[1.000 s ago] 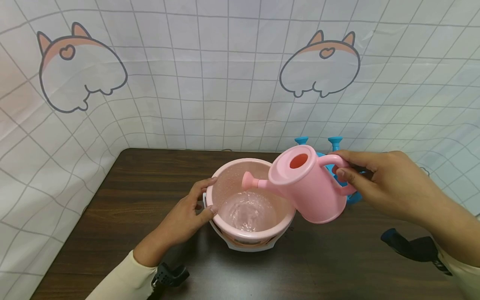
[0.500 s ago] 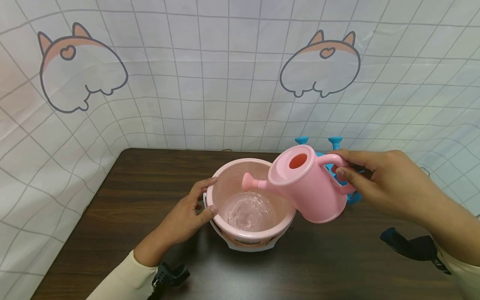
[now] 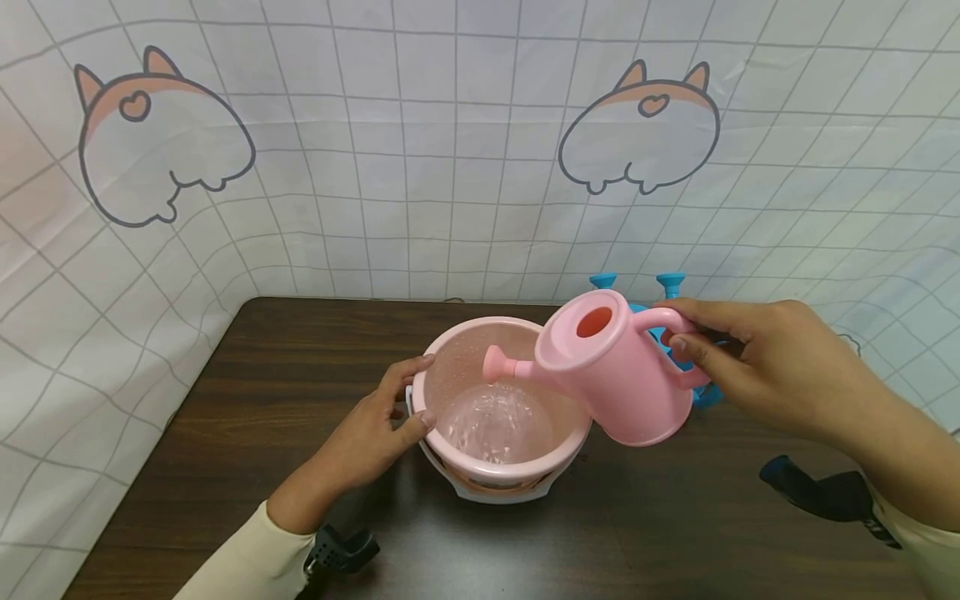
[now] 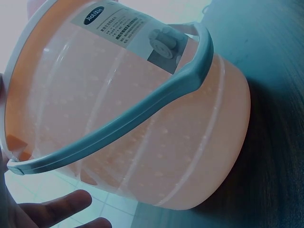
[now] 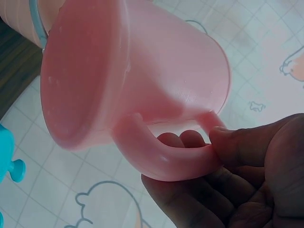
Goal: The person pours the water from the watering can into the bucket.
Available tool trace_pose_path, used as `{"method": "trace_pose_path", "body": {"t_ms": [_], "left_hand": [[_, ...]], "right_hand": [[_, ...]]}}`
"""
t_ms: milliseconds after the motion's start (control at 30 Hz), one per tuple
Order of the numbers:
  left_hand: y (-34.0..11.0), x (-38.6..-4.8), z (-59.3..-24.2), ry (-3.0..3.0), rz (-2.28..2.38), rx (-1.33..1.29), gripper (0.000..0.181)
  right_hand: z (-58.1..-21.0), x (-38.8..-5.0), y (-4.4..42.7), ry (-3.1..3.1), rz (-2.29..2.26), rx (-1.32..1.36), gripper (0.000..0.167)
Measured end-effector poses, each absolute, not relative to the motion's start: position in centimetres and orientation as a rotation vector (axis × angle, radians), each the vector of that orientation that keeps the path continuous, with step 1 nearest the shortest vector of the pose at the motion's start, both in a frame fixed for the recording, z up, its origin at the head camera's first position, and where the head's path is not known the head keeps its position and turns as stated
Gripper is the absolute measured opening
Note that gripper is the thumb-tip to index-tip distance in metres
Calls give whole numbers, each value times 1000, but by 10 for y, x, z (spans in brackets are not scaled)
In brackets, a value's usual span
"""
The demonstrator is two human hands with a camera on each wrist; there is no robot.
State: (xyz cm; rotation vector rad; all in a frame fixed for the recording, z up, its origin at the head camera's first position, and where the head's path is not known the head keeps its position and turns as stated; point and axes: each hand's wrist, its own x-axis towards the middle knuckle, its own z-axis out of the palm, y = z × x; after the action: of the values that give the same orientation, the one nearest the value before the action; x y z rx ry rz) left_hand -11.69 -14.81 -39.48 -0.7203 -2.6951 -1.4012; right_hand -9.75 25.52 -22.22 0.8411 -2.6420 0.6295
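My right hand point(image 3: 780, 367) grips the handle of a pink watering can point(image 3: 622, 375), its fingers curled round the handle point(image 5: 166, 156). The can is tilted left, with its flared spout head point(image 3: 497, 365) over a pale pink bucket point(image 3: 504, 471). Water point(image 3: 495, 421) ripples in the bottom of the bucket. My left hand point(image 3: 375, 417) holds the bucket's left rim, thumb and index finger over the edge. Seen from the left wrist, the bucket's grey-blue bail handle point(image 4: 128, 118) hangs against its side, and two other fingers point(image 4: 61, 206) stand apart from the wall.
Blue watering-can-like things with flared tops point(image 3: 670, 285) stand behind the pink can, partly hidden. The dark wooden table point(image 3: 300, 367) meets a white gridded cloth point(image 3: 420, 167) with corgi drawings at the back. A black strap mount point(image 3: 821, 496) is on the right wrist.
The water's surface ripples differently. The pink watering can has tipped very slightly further left; both hands stay almost where they were.
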Motion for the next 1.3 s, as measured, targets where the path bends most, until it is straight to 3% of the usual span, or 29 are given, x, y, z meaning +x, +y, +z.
{"method": "trace_pose_path", "body": {"t_ms": [1300], "left_hand": [[-148, -116, -395, -2697, -1391, -711, 60]], "right_hand": [[-221, -98, 253, -2649, 619, 805, 38]]}}
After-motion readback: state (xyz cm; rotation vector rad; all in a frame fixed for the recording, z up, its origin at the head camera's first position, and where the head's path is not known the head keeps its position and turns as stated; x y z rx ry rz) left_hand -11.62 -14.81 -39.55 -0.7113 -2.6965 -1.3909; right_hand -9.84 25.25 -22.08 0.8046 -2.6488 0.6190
